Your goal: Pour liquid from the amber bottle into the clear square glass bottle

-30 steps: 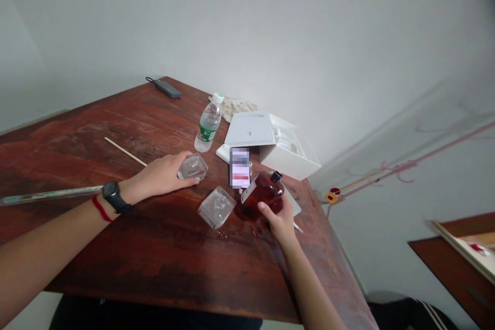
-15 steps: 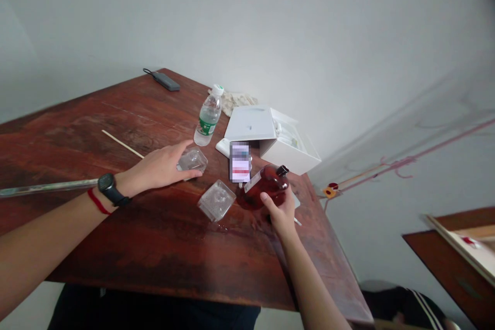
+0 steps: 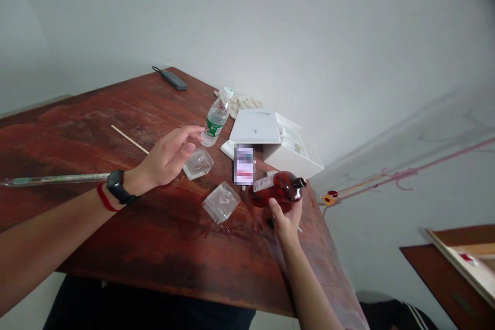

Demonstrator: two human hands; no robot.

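Two clear plastic trays lie on the bench (image 3: 116, 237): the left hand (image 3: 170, 157) hovers spread just above one tray (image 3: 198, 163), seemingly not touching; the right hand (image 3: 286, 219) grips a brown bottle (image 3: 276, 189) (tipped sideways) beside the other tray (image 3: 221, 202).

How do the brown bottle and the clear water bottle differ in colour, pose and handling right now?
The brown bottle is dark amber with a black cap; the water bottle is clear with a green label and pale cap. The brown bottle is tipped on its side, gripped by the right hand; the water bottle stands upright on the table, unheld, just beyond the open left hand. Both are capped.
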